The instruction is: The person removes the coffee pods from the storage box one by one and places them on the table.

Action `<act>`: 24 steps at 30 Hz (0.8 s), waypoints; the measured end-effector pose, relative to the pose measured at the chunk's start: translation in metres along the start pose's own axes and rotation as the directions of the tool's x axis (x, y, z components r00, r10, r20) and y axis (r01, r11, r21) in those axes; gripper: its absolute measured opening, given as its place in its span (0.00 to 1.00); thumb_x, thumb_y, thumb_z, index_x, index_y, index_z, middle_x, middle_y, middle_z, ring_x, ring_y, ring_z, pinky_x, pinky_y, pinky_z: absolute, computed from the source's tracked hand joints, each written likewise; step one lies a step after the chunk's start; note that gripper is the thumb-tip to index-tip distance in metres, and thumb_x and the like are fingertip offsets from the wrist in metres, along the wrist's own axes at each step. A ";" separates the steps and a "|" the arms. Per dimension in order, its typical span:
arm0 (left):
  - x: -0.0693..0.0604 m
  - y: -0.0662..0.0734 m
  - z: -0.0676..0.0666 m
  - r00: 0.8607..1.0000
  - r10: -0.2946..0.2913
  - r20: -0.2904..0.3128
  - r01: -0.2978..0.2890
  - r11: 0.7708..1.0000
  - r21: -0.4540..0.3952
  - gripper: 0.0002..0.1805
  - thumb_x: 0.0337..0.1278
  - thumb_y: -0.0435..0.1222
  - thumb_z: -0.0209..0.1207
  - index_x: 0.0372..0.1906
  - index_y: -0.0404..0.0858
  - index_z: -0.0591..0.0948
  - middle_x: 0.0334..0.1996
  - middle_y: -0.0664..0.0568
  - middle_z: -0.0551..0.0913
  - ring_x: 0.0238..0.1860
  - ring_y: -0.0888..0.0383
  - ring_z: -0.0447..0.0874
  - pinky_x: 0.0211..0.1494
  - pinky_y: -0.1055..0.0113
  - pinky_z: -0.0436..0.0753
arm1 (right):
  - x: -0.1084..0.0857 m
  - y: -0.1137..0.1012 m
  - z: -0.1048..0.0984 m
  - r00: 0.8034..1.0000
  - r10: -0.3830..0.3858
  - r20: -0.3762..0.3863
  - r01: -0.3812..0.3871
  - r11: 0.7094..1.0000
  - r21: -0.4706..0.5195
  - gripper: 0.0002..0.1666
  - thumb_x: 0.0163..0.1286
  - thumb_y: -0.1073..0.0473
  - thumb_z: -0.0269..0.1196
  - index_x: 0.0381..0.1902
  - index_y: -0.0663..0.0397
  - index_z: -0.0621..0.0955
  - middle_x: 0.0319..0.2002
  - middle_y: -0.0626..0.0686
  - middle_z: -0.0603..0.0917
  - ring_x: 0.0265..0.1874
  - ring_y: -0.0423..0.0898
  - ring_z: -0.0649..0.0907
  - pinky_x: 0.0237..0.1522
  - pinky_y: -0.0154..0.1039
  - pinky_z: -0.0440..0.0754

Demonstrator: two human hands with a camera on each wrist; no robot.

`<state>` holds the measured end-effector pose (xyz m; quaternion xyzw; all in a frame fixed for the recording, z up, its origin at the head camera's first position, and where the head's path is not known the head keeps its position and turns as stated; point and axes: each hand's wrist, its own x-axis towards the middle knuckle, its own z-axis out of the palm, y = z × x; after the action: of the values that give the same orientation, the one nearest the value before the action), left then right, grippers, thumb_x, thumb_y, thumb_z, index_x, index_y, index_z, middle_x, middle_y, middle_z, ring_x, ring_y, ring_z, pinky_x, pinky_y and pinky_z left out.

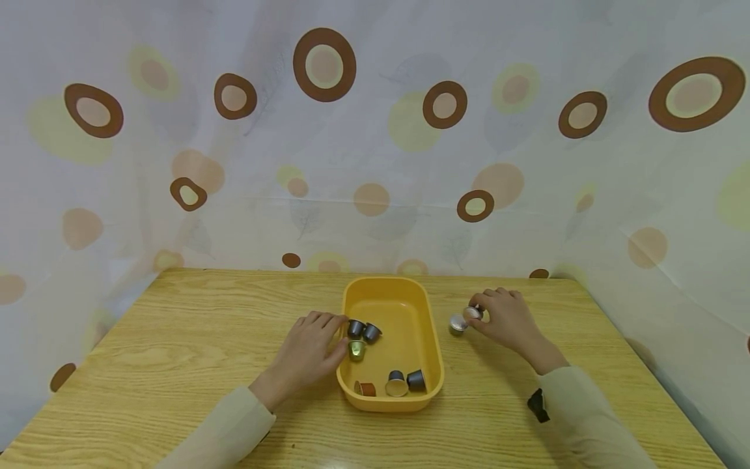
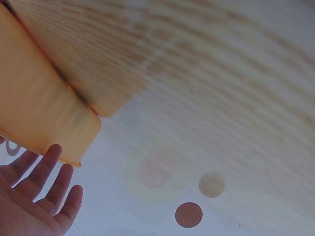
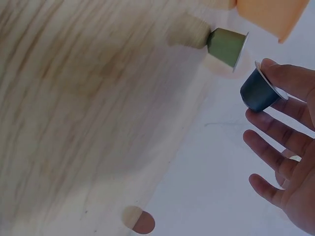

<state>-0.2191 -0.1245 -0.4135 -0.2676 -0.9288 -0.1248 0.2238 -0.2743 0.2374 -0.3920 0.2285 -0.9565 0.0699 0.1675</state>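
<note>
Between thumb and fingers, my right hand [image 1: 505, 317] pinches a dark coffee capsule [image 3: 259, 90] by its rim, just above the table. Close beside it a green coffee capsule [image 3: 227, 47] stands on the table, its silver lid facing up in the head view. My left hand [image 1: 310, 348] rests at the left rim of a yellow tray [image 1: 436, 352], fingers extended and holding nothing. Inside the tray, two dark capsules [image 1: 372, 333] and a green-gold capsule [image 1: 356, 350] lie near that hand. An orange-brown capsule [image 1: 366, 389] and two more dark-bodied capsules [image 1: 416, 380] lie at the near end.
The wood-grain table [image 1: 205, 339] extends on both sides of the tray. Behind it and at the sides hangs a pale cloth [image 1: 363, 150] printed with brown and yellow rounds. Something black [image 1: 538, 405] shows at the right sleeve.
</note>
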 end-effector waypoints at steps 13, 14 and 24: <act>0.000 0.000 0.000 1.000 -0.006 0.013 0.006 1.000 -0.006 0.20 0.60 0.46 0.49 0.53 0.42 0.76 0.46 0.53 0.81 0.49 0.53 0.76 0.50 0.56 0.75 | -0.009 0.013 0.000 0.997 0.048 0.059 -0.049 0.999 0.010 0.13 0.54 0.51 0.67 0.35 0.50 0.81 0.29 0.47 0.81 0.32 0.49 0.76 0.41 0.58 0.70; 0.000 0.000 0.000 1.000 -0.005 0.012 0.005 1.000 -0.006 0.20 0.60 0.46 0.49 0.53 0.42 0.76 0.46 0.53 0.81 0.49 0.52 0.76 0.50 0.56 0.75 | -0.010 0.013 0.000 0.997 0.050 0.065 -0.051 0.999 0.014 0.13 0.54 0.52 0.67 0.35 0.50 0.81 0.29 0.47 0.81 0.31 0.49 0.76 0.41 0.58 0.69; 0.001 0.000 0.000 1.000 -0.009 0.016 0.009 1.000 -0.012 0.20 0.61 0.46 0.49 0.53 0.42 0.76 0.46 0.53 0.80 0.49 0.53 0.76 0.50 0.57 0.75 | -0.012 0.017 0.004 0.991 0.052 0.121 -0.057 0.998 0.040 0.11 0.55 0.54 0.66 0.36 0.50 0.81 0.29 0.47 0.80 0.32 0.50 0.77 0.41 0.62 0.69</act>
<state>-0.2199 -0.1244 -0.4137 -0.2658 -0.9309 -0.1295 0.2143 -0.2731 0.2571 -0.4011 0.2095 -0.9690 0.0811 0.1027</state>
